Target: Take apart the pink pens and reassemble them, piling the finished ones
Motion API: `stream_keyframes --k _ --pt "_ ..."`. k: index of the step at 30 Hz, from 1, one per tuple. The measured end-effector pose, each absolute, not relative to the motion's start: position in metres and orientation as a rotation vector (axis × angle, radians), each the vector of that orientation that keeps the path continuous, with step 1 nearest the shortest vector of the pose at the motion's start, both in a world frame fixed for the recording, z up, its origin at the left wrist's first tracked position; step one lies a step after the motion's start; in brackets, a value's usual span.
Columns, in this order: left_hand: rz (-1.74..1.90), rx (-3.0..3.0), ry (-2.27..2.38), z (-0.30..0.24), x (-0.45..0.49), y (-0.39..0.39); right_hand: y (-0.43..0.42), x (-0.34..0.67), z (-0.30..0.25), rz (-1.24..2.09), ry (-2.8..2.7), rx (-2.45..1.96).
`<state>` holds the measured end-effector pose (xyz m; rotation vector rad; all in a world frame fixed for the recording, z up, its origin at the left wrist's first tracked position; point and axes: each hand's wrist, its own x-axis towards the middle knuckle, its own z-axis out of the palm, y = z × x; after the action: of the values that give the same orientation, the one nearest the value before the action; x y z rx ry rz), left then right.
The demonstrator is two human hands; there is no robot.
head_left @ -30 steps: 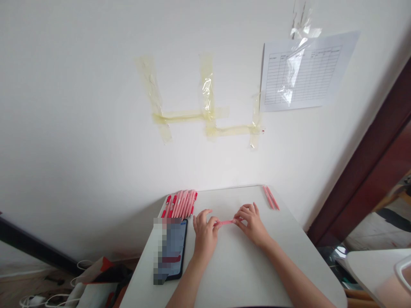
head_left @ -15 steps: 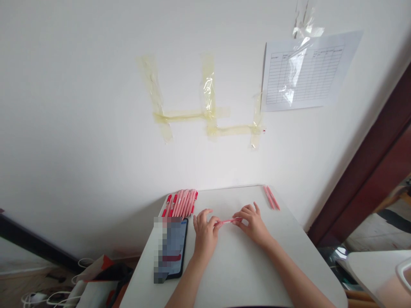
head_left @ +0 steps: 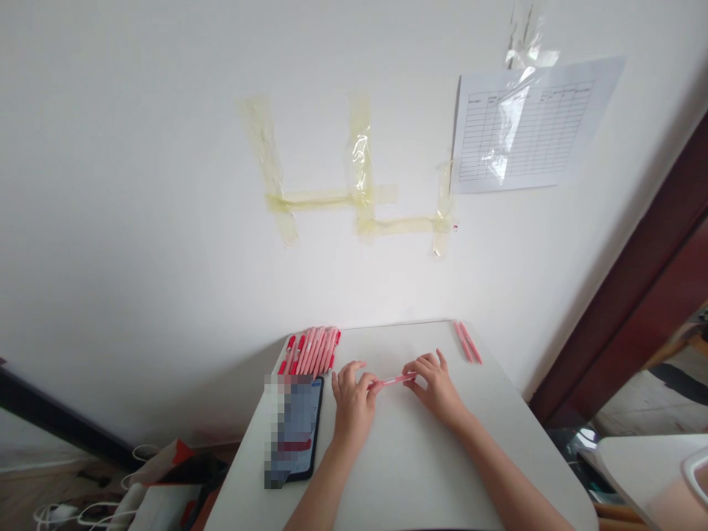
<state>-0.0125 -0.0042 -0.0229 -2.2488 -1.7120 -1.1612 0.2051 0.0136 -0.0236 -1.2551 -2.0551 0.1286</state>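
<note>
Holding a pink pen [head_left: 391, 380] level between both hands, you keep it just above the white tabletop [head_left: 420, 457], near the middle of its far half. Your left hand [head_left: 352, 402] pinches one end with thumb and fingertips, the other fingers spread loosely; your right hand [head_left: 435, 383] grips the opposite end, fingers curled over it. A row of pink pens with red caps [head_left: 310, 352] lies side by side at the far left corner of the tabletop, just behind a dark phone [head_left: 296, 429] resting flat beside your left wrist. Two more pink pens [head_left: 467, 341] lie together near the far right edge, well apart from your hands. Strips of yellowed tape [head_left: 359, 184] and a printed sheet [head_left: 525, 125] cling to the white wall [head_left: 138, 221] behind.
</note>
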Motion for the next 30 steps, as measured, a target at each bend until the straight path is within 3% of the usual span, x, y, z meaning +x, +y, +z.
stream_keyframes --k 30 --pt "-1.164 -2.197 -1.674 -0.027 -0.016 0.0 0.023 0.219 -0.029 0.048 -1.895 -1.294"
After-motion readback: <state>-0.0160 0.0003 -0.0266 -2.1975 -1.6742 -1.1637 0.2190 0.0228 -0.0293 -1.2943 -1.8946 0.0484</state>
